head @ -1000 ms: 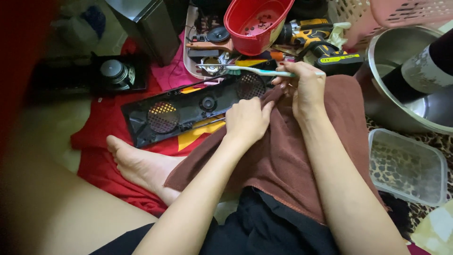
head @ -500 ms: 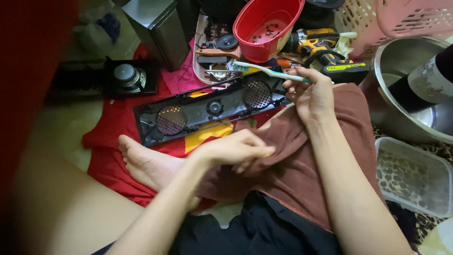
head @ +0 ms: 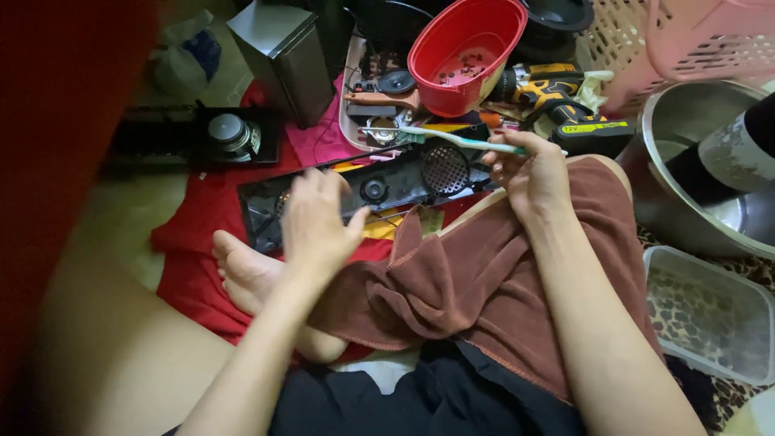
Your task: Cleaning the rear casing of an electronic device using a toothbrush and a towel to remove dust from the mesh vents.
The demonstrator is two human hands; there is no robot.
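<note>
– What has your right hand [head: 533, 173] got?
– Its fingers are closed round a toothbrush [head: 452, 139], bristles pointing toward the upper middle of the frame, above the black speaker panel [head: 404, 179]

– And your left hand [head: 316, 222]?
– It's blurred at centre left, fingers spread and holding nothing, over the panel's left end

– Where does the panel lie?
– Across the red cloth [head: 194, 242] on the floor, just beyond your foot [head: 250, 270] and the brown towel [head: 476, 282] on your lap
</note>
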